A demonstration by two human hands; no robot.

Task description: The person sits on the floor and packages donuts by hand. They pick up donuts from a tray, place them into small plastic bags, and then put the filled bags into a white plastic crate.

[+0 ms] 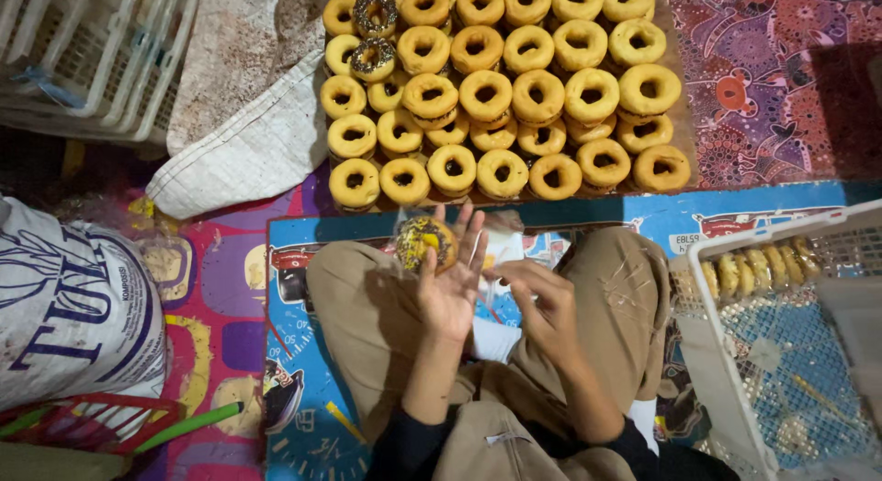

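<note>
My left hand [450,279] holds a chocolate-sprinkled doughnut [424,242] in a clear plastic wrapper, palm up above my lap. Close beside it, my right hand [542,306] has its fingers curled and pinches the loose edge of the clear plastic wrapper [496,260]. I sit cross-legged in tan trousers [367,325]. Just beyond my knees lies a board [684,123] stacked with several plain glazed doughnuts [501,95]; a few sprinkled ones [372,35] sit at its far left corner.
A white plastic crate [726,352] at my right holds a row of wrapped doughnuts [753,270]. Stacked white crates [92,58] stand at the far left, a printed white sack [73,306] at my left. A woven sack [257,141] lies beside the board. Patterned mats cover the floor.
</note>
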